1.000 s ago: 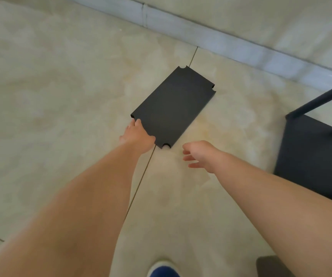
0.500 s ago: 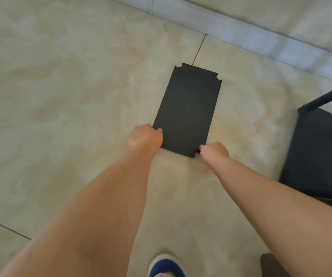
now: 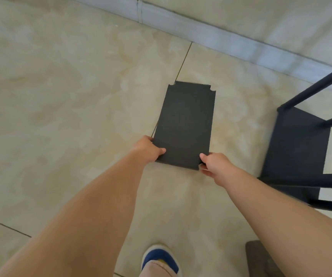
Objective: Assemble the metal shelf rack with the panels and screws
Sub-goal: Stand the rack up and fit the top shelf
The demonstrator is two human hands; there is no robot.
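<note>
A flat black shelf panel [image 3: 185,124] with notched corners is in the middle of the view, its near edge raised off the tiled floor. My left hand [image 3: 148,148] grips its near left corner, thumb on top. My right hand [image 3: 214,163] grips the near right corner, thumb on top and fingers curled underneath. To the right stands the partly built black metal rack [image 3: 297,144], with a panel seated between thin black posts. No screws are visible.
The beige tiled floor [image 3: 61,96] spreads to the left. A grey skirting board [image 3: 221,43] and wall run along the back. My blue and white shoe [image 3: 160,258] is at the bottom, and a dark object [image 3: 259,258] sits at the bottom right.
The panel has turned from a diagonal lie to point away from me. My right hand reached in and took the near right corner; both hands now hold the near edge, closer to me.
</note>
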